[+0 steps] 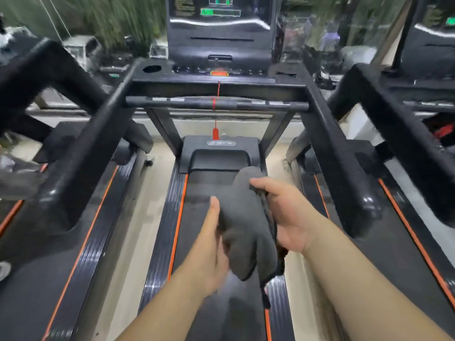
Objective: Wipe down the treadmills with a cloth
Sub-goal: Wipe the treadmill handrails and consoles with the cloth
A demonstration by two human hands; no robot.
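head view, place: the person stands on the belt of the middle treadmill (216, 183), with one more treadmill on each side, all black with orange stripes.
head view, cloth: a dark grey cloth (246, 225) is held up in the air between both hands, above the belt and touching no part of the machine; it hangs in loose folds and one corner drops down toward the right edge of the belt.
head view, left hand: the left hand (211, 244) is closed lightly on the lower left part of the cloth, thumb pointing up along its edge; the other fingers are hidden under the fabric.
head view, right hand: the right hand (283, 212) is half closed, the fingers curled over the upper right edge of the cloth and the palm open to the camera.
head view, machine parts: the front handlebar (216, 104) and the console (219, 28) are ahead, well apart from the cloth; a red safety cord (215, 131) hangs from the console.
step in hand: probably folding or gathering the cloth into a pad; wiping is not yet going on here.
next move: i think the cloth must be bunched in one hand and brought forward to the handlebar or a side rail, pressed flat, and kept away from the red cord.
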